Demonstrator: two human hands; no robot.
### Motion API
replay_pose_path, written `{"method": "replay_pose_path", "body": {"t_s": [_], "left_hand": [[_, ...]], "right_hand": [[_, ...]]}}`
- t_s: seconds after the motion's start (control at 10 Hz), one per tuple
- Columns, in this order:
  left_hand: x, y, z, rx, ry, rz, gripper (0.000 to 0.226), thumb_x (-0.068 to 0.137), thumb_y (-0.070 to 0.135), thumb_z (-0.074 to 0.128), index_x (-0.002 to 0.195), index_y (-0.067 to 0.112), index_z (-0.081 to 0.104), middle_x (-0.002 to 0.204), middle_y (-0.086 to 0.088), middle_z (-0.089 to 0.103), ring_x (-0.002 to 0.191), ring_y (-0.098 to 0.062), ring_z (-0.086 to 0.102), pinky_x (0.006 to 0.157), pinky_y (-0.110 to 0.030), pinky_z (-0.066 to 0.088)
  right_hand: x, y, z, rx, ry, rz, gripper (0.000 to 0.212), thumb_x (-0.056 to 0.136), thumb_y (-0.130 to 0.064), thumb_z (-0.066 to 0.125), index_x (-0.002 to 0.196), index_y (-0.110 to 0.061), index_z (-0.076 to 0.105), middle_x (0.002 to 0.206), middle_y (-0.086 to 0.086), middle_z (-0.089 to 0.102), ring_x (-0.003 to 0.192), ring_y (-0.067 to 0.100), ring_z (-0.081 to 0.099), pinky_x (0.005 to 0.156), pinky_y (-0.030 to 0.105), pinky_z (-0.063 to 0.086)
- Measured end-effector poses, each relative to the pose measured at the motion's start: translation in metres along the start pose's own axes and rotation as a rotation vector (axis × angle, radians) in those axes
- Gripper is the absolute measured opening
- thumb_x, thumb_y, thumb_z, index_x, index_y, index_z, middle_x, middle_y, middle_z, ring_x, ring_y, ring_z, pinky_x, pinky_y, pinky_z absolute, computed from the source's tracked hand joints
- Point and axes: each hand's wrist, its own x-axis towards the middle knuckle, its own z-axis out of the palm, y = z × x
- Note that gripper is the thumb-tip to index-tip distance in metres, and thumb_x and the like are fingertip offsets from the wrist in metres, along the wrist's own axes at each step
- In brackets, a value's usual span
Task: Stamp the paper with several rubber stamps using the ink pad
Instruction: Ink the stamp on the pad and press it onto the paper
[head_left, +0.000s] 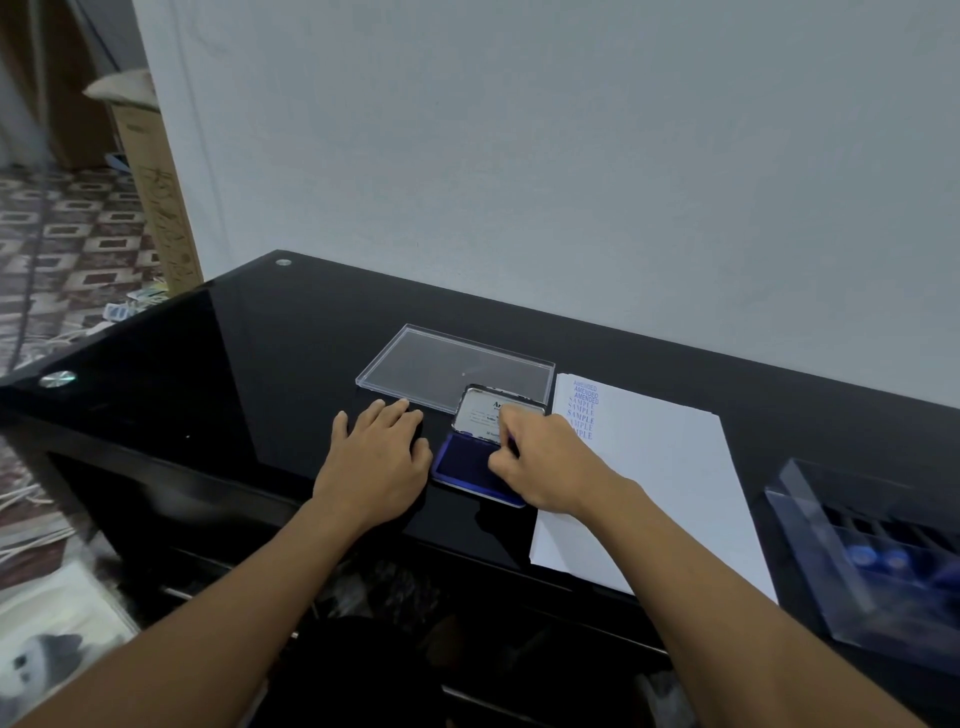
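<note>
Your paper (649, 467) already carries AMENDED and SAMPLE prints, but most of it is bare, so more stamping likely remains. Your right hand (545, 462) pinches a small stamp (512, 441) onto the ink pad (462, 462) directly beneath. The paper lies just right of that grip. Your left hand (379, 457) rests flat beside the pad.

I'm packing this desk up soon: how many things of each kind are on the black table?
Ink pad: 1, open
Paper: 1 sheet or stack
Clear flat lid: 1
Clear stamp box: 1, contents too blurred to count
Stamp, pinched by the right hand, mostly hidden: 1
Total: 5
</note>
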Motion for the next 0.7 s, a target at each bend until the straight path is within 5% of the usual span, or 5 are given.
{"method": "replay_pose_path", "body": {"t_s": [0.3,0.7], "left_hand": [[-0.0001,0.0000,-0.0006,-0.003,-0.010,-0.005,0.050,0.104,0.036,0.032,0.152,0.024,0.036,0.164,0.004,0.024,0.153,-0.018,0.013,0.123,-0.053,0.006],[0.0030,0.0006,-0.0046,-0.023,-0.034,-0.012,0.048,0.103,0.036,0.035,0.150,0.024,0.040,0.164,0.004,0.026,0.153,-0.019,0.015,0.123,-0.054,0.006]], "right_hand": [[-0.0019,-0.0040,-0.0024,-0.005,-0.014,0.003,0.013,0.096,-0.021,0.051,0.085,-0.017,0.044,0.074,-0.004,0.050,0.065,0.007,0.044,0.051,0.021,0.031],[-0.0009,-0.0013,0.0019,0.014,0.007,0.035,0.012,0.093,-0.021,0.051,0.085,-0.014,0.045,0.077,0.002,0.055,0.070,0.021,0.052,0.054,0.030,0.039]]}}
